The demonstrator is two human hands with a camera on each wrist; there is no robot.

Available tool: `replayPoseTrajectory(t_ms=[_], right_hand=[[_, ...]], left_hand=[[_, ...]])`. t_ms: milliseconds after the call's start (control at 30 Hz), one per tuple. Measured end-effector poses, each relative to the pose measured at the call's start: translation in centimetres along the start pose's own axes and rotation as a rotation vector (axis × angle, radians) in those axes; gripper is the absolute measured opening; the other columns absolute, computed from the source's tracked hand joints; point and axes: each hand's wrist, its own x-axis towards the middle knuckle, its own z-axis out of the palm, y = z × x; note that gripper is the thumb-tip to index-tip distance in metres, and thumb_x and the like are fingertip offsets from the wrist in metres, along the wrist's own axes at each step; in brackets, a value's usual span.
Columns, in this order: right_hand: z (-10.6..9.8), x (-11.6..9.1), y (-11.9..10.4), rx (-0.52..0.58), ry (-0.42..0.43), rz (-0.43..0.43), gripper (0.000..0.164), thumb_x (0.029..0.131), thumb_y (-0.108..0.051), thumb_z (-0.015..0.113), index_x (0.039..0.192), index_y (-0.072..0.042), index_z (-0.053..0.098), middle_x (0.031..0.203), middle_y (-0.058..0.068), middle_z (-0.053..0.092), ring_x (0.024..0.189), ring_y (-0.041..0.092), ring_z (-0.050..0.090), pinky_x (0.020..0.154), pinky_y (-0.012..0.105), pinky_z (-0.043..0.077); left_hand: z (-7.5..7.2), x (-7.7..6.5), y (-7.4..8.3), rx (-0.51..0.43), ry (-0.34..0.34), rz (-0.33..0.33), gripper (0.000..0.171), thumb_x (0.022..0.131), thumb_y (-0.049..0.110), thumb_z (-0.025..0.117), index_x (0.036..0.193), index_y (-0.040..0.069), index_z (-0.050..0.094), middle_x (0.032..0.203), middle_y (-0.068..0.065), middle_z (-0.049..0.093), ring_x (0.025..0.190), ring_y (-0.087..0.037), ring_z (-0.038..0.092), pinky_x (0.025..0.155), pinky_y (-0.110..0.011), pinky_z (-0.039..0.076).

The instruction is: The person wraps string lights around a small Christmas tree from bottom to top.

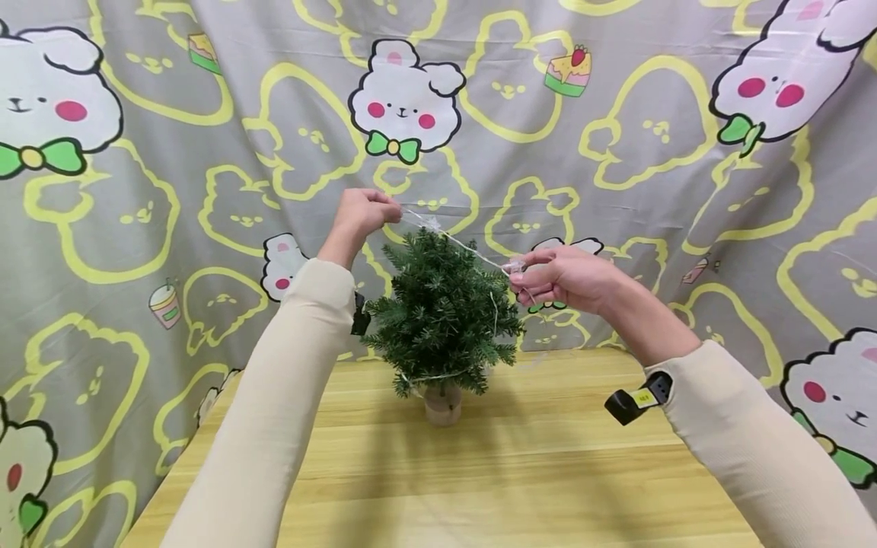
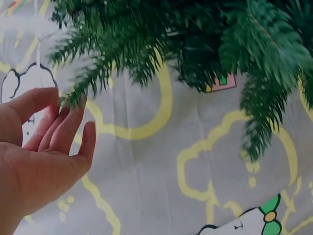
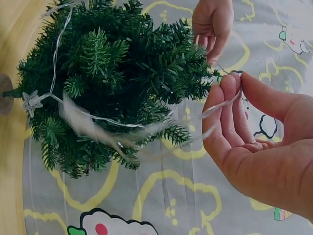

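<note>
Above a small green tree (image 1: 445,312), two hands hold a thin pale string (image 1: 479,257) stretched on a slant.

The string runs down from the left hand (image 1: 365,211), beside the treetop, to the lower right hand (image 1: 572,279); whether it touches the needles at the tip I cannot tell. Left thumb and fingertips are pinched together on it; the right thumb and forefinger also clamp it, with a loose stretch blurred below in the right wrist view. More string already lies around the branches, with a clear star (image 3: 33,104) near the tree's base. The tree stands upright in a pale pot (image 1: 443,407) on a wood-grain table (image 1: 548,472). Behind hangs a grey curtain (image 1: 479,19) printed with cartoon animals.
</note>
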Motion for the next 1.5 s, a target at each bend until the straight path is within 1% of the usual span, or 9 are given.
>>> replayPoseTrajectory(t_ms=[133,233,533,700,833,933,1067,1167,1500], right_hand=[[0.2,0.0,-0.2,-0.053,-0.004,-0.010,0.010,0.100,-0.007,0.061,0.105,0.000,0.067,0.085,0.003,0.070,0.075,0.013,0.068,0.078,0.026,0.060],[0.5,0.0,-0.5,-0.056,0.008,-0.023,0.012,0.100,-0.008,0.062,0.094,-0.006,0.071,0.083,0.002,0.070,0.074,0.013,0.066,0.077,0.025,0.059],[1.7,0.1,-1.4,-0.006,-0.003,-0.040,0.006,0.099,-0.005,0.064,0.104,-0.002,0.064,0.090,0.007,0.069,0.076,0.014,0.068,0.077,0.026,0.060],[1.9,0.3,-1.3,-0.020,0.007,-0.043,0.014,0.099,-0.005,0.063,0.110,0.004,0.062,0.093,0.007,0.067,0.077,0.013,0.067,0.079,0.026,0.059],[1.7,0.3,-1.2,-0.025,0.025,-0.047,0.017,0.100,-0.005,0.062,0.113,0.005,0.060,0.093,0.006,0.067,0.079,0.013,0.068,0.082,0.027,0.059],[1.7,0.3,-1.1,-0.020,0.032,-0.046,0.018,0.100,-0.005,0.061,0.114,0.005,0.060,0.092,0.005,0.067,0.080,0.013,0.068,0.084,0.027,0.059],[1.7,0.2,-1.1,-0.010,0.029,-0.050,0.017,0.100,-0.005,0.061,0.114,0.005,0.059,0.094,0.005,0.066,0.081,0.012,0.068,0.085,0.027,0.059],[1.8,0.2,-1.2,0.003,0.018,-0.061,0.014,0.099,-0.004,0.061,0.112,0.004,0.061,0.094,0.006,0.066,0.081,0.012,0.068,0.084,0.026,0.059],[1.9,0.2,-1.1,-0.097,-0.054,-0.050,0.014,0.100,-0.010,0.062,0.106,0.000,0.069,0.088,0.005,0.067,0.076,0.014,0.064,0.074,0.025,0.057]], left_hand=[[-0.6,-0.1,-0.6,-0.056,-0.086,-0.021,0.006,0.094,0.012,0.071,0.098,0.009,0.070,0.124,-0.008,0.072,0.116,-0.024,0.066,0.105,-0.033,0.049],[-1.0,-0.1,-1.1,-0.078,-0.148,-0.044,0.012,0.097,0.013,0.068,0.106,0.005,0.067,0.126,-0.014,0.070,0.121,-0.027,0.067,0.107,-0.034,0.049],[-1.8,-0.8,-1.9,0.102,-0.320,-0.066,0.033,0.101,0.015,0.062,0.129,-0.001,0.064,0.141,-0.017,0.060,0.131,-0.031,0.059,0.111,-0.040,0.046],[-2.0,-1.4,-0.9,0.199,-0.285,-0.020,0.031,0.097,0.019,0.067,0.126,0.009,0.071,0.133,-0.014,0.068,0.125,-0.026,0.062,0.111,-0.042,0.044],[-1.9,-2.3,0.8,0.316,-0.257,0.074,0.029,0.092,0.021,0.072,0.120,0.015,0.075,0.139,-0.008,0.063,0.130,-0.027,0.056,0.113,-0.047,0.041],[-1.3,-3.2,2.0,0.385,-0.292,0.153,0.028,0.090,0.019,0.075,0.118,0.017,0.076,0.141,-0.004,0.063,0.133,-0.026,0.053,0.112,-0.047,0.042],[-0.4,-3.7,2.4,0.466,-0.350,0.240,0.025,0.087,0.015,0.078,0.112,0.018,0.079,0.125,-0.001,0.073,0.123,-0.021,0.060,0.104,-0.043,0.047],[0.1,-3.6,2.0,0.507,-0.343,0.282,0.018,0.085,0.012,0.079,0.103,0.017,0.081,0.112,0.000,0.077,0.116,-0.020,0.062,0.099,-0.041,0.049],[-1.8,-2.5,1.7,0.431,-0.175,0.238,0.014,0.091,0.017,0.074,0.103,0.015,0.081,0.123,-0.004,0.073,0.125,-0.022,0.058,0.105,-0.043,0.044]])
